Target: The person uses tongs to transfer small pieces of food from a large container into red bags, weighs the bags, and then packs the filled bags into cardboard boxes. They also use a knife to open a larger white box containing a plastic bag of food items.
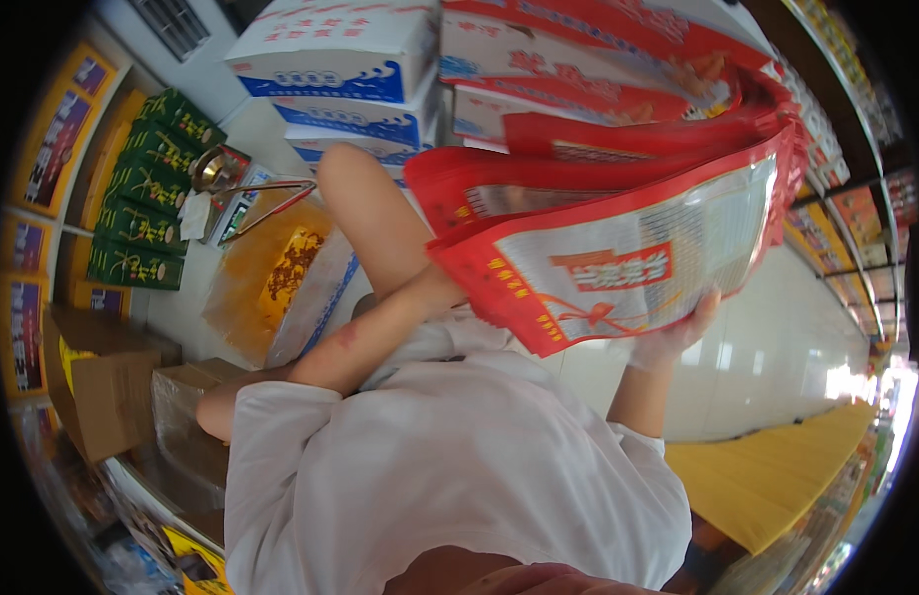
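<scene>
A sheaf of red plastic packaging bags (615,271) with clear windows and printed writing fans out in front of my chest. My right hand (679,335), which looks covered by a thin clear glove, grips the lower right edge of the nearest bag. My left forearm (377,327) reaches across to the left end of the bags; the left hand is hidden behind or inside them, and its grasp does not show. The bags look flat, their far right ends gathered and crumpled.
Stacked white-and-blue cartons (325,82) and red-and-white cartons (563,82) stand ahead. At left are metal tongs (273,212), a metal bowl (215,169), a plastic-lined box (243,297), green boxes (143,223) and an open cardboard box (113,394). A yellow cloth (764,476) lies at right.
</scene>
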{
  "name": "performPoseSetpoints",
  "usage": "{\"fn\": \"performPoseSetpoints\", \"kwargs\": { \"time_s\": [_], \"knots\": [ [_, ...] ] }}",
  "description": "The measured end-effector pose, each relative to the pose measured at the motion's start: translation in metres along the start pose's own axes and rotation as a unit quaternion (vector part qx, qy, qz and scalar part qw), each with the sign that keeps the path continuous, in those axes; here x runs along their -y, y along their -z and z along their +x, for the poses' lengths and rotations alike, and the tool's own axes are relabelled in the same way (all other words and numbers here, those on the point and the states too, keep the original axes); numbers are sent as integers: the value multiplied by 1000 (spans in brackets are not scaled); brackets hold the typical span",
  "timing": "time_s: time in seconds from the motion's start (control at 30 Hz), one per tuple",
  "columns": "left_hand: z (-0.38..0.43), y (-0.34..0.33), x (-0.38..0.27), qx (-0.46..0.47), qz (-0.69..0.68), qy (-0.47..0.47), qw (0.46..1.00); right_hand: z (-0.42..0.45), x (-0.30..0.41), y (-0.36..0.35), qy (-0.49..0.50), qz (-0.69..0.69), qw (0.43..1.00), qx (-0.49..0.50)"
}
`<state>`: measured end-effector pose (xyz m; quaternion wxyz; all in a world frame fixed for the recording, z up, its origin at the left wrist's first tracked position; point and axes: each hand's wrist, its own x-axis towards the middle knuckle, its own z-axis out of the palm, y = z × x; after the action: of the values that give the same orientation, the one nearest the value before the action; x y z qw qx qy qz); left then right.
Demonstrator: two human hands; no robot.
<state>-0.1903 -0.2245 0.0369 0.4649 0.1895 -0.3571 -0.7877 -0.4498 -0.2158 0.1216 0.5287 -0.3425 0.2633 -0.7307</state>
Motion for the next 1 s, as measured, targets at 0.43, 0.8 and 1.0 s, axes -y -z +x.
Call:
{"fn": "performPoseSetpoints", "kwargs": {
  "time_s": [0.43,0.8,1.0],
  "knots": [
    [-114,53,-53,-118,-159,-288,937,-17,-93,-98,-77,-86,984,136],
    [-133,81,-48,-93,-221,-382,892,-24,-151,-135,-254,-48,953,156],
    [-175,85,-42,-198,-197,-404,871,-39,-160,-146,-378,-66,919,89]
  ]
}}
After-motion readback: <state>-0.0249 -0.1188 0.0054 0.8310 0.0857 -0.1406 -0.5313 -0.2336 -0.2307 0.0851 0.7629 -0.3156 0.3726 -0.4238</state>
